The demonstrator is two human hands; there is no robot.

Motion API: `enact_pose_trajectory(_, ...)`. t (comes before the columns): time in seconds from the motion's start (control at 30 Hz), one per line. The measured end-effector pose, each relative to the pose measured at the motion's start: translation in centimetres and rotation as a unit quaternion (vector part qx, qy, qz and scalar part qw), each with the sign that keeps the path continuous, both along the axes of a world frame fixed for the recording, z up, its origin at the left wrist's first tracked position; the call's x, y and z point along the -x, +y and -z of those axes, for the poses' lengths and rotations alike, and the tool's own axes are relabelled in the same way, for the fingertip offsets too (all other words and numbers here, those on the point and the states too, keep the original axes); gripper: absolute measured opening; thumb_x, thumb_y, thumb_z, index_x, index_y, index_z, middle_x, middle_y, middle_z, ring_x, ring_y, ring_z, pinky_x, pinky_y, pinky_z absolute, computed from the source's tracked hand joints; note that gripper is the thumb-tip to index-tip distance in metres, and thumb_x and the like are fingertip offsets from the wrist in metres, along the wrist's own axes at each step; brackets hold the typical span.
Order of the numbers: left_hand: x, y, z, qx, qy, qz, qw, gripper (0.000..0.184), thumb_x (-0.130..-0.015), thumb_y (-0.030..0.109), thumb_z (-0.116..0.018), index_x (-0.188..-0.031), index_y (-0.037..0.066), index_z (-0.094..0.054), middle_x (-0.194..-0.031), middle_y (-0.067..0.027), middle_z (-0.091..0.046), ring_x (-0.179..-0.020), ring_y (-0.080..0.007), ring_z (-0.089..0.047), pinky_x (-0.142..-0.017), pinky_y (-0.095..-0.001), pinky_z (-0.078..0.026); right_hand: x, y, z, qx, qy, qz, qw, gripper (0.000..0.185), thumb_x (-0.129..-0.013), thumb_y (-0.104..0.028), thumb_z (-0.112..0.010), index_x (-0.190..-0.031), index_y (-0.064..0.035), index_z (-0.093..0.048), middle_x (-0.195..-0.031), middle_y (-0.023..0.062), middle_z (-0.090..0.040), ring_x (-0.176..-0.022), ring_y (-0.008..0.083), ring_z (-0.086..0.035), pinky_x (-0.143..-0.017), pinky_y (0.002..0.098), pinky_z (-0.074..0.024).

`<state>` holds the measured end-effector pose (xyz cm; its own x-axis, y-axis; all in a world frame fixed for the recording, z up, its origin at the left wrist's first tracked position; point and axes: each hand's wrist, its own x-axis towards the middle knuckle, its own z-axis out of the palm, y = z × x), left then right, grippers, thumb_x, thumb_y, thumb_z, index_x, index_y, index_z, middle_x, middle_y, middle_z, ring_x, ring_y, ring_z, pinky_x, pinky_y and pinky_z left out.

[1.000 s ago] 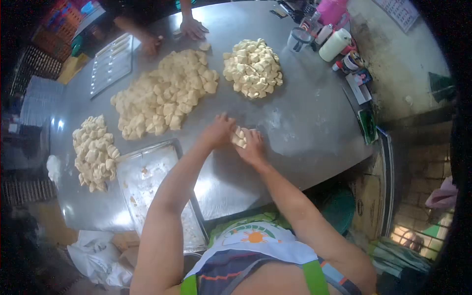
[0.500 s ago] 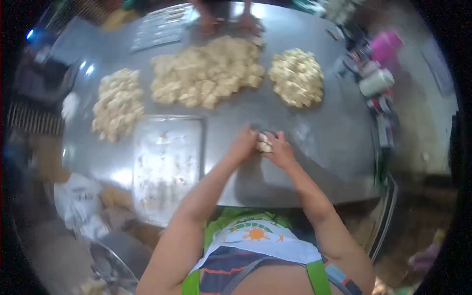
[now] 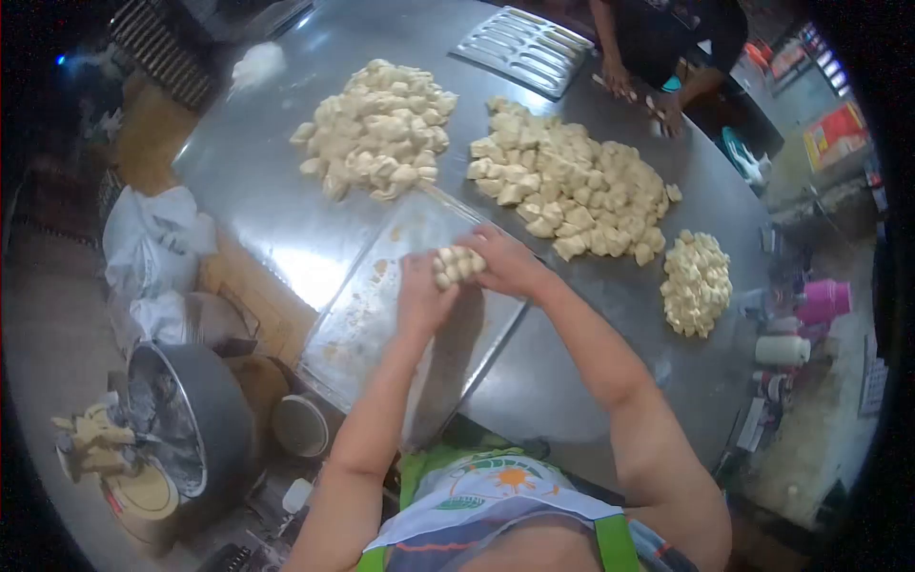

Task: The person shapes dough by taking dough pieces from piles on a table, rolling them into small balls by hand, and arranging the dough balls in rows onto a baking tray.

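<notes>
Between both hands I hold a cluster of small pale dough balls [image 3: 458,266], bunched together. My left hand [image 3: 425,291] closes around its left side, and my right hand [image 3: 507,263] grips the right side. Under them lies a flat metal baking tray [image 3: 362,319] with brownish stains, and the cluster is above its surface; how high I cannot tell. Just beyond the tray's far edge sits a heap of rounded dough pieces [image 3: 381,129]. To the right of it spreads a bigger pile of cut dough chunks [image 3: 581,181].
A smaller dough heap [image 3: 697,284] lies at the right of the steel table [image 3: 562,381]. At the far side are a slotted moulded tray [image 3: 522,50] and another person's hands [image 3: 658,105]. A large mixing bowl [image 3: 195,410] and white plastic bags [image 3: 152,238] stand at left.
My view has swung left. Both hands, with the dough balls between them, have moved from over the bare steel table to over the baking tray.
</notes>
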<state>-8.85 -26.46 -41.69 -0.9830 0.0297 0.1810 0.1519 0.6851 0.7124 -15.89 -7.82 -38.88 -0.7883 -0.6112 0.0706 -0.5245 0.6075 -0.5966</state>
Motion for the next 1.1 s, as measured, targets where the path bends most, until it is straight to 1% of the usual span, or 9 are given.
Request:
enact_pose_trajectory(0.07, 1.3, -2.2, -1.5, -0.028, -0.054, -0.135, 0.989, 0.05, -0.076, 0.016, -0.072, -0.122, 0.006, -0.054, -0.117, -0.0208, -0.048, -0.105, -0.0415, -0.056, -0.09, -0.0459, -0.048, 3.5, -3.5, -0.3, 0.001, 0.028, -0.044, 0.999, 0.051, -0.076, -0.023, -0.073, -0.124, -0.0144, -0.059, -0.12, 0.0147, -0.055, -0.113, 0.0362, -0.055, -0.097, 0.0445, -0.0458)
enact_pose_trajectory(0.17, 3.5, -4.6, -0.8, -0.014, -0.03, -0.193, 0.981, 0.05, -0.076, 0.018, -0.073, -0.122, 0.005, -0.054, -0.119, -0.0205, -0.046, -0.103, -0.0417, -0.057, -0.088, -0.0458, -0.05, 8.0, -7.5, 0.0, -0.031, 0.044, -0.122, 0.991, 0.056, -0.074, -0.021, -0.075, -0.127, -0.017, -0.056, -0.124, 0.0136, -0.053, -0.113, 0.0363, -0.054, -0.096, 0.0453, -0.046)
enact_pose_trajectory(0.4, 4.3, -7.1, -2.0, -0.026, -0.128, -0.176, 0.976, 0.074, -0.072, 0.023, -0.078, -0.136, 0.006, -0.044, -0.125, -0.022, -0.043, -0.107, -0.0424, -0.055, -0.091, -0.0445, -0.049, 11.1, -9.5, 1.7, -0.15, 0.099, -0.112, 0.977, 0.063, -0.072, -0.019, -0.075, -0.131, -0.0217, -0.054, -0.126, 0.0129, -0.054, -0.116, 0.0358, -0.054, -0.099, 0.0476, -0.0424)
enact_pose_trajectory(0.7, 4.5, -8.1, 3.1, 0.009, -0.088, -0.171, 0.981, 0.074, -0.074, 0.012, -0.077, -0.139, 0.005, -0.042, -0.127, -0.0209, -0.043, -0.113, -0.0412, -0.052, -0.095, -0.0425, -0.047, 11.5, -9.6, 3.7, -0.047, -0.003, -0.054, 0.997, 0.065, -0.077, -0.001, -0.066, -0.138, -0.0151, -0.046, -0.131, 0.0209, -0.05, -0.119, 0.0412, -0.05, -0.098, 0.0441, -0.0457)
enact_pose_trajectory(0.9, 2.0, -5.8, -2.2, -0.016, -0.07, -0.214, 0.974, 0.093, -0.072, 0.017, -0.083, -0.146, 0.001, -0.03, -0.134, -0.0233, -0.04, -0.121, -0.0395, -0.048, -0.098, -0.0437, -0.045, 6.4, -2.5, -0.5, 0.102, 0.037, 0.07, 0.992, 0.076, -0.078, -0.002, -0.068, -0.147, -0.0097, -0.035, -0.134, 0.02, -0.049, -0.12, 0.0383, -0.051, -0.1, 0.0439, -0.0437)
enact_pose_trajectory(0.93, 0.9, -5.8, -1.2, 0.039, 0.031, -0.174, 0.984, 0.089, -0.074, 0.017, -0.082, -0.146, 0.001, -0.032, -0.134, -0.0228, -0.041, -0.121, -0.0376, -0.049, -0.097, -0.0434, -0.046, 4.3, 0.0, -0.8, 0.135, 0.059, 0.095, 0.984, 0.075, -0.078, -0.002, -0.068, -0.146, -0.0081, -0.036, -0.131, 0.0198, -0.051, -0.117, 0.0378, -0.053, -0.098, 0.0438, -0.0447)
enact_pose_trajectory(1.0, -1.5, -2.6, -3.3, -0.073, -0.021, -0.157, 0.985, 0.083, -0.076, 0.017, -0.079, -0.143, -0.003, -0.035, -0.13, -0.0209, -0.047, -0.105, -0.0394, -0.054, -0.093, -0.0437, -0.046, -1.0, 5.6, 0.7, 0.139, 0.014, 0.181, 0.973, 0.063, -0.078, -0.004, -0.07, -0.137, -0.0047, -0.047, -0.116, 0.0177, -0.059, -0.103, 0.0362, -0.06, -0.091, 0.0422, -0.0487)
enact_pose_trajectory(1.07, -3.8, 1.3, -3.8, -0.077, -0.14, -0.057, 0.986, 0.078, -0.078, 0.017, -0.076, -0.143, -0.002, -0.037, -0.133, -0.0211, -0.048, -0.112, -0.0406, -0.052, -0.099, -0.0444, -0.042, -7.4, 11.2, 3.6, 0.135, -0.002, 0.245, 0.96, 0.045, -0.079, -0.008, -0.071, -0.122, -0.0042, -0.058, -0.099, 0.0146, -0.062, -0.088, 0.0332, -0.062, -0.08, 0.0411, -0.051)
enact_pose_trajectory(1.1, -5.2, 3.3, -2.3, -0.006, -0.068, 0.037, 0.997, 0.076, -0.078, 0.016, -0.076, -0.142, 0.0, -0.039, -0.136, -0.0225, -0.046, -0.118, -0.0416, -0.048, -0.103, -0.0457, -0.039, -11.2, 13.8, 5.0, 0.09, -0.045, 0.282, 0.954, 0.04, -0.081, -0.012, -0.07, -0.12, -0.0056, -0.06, -0.102, 0.0146, -0.063, -0.094, 0.0341, -0.062, -0.082, 0.0433, -0.0508)
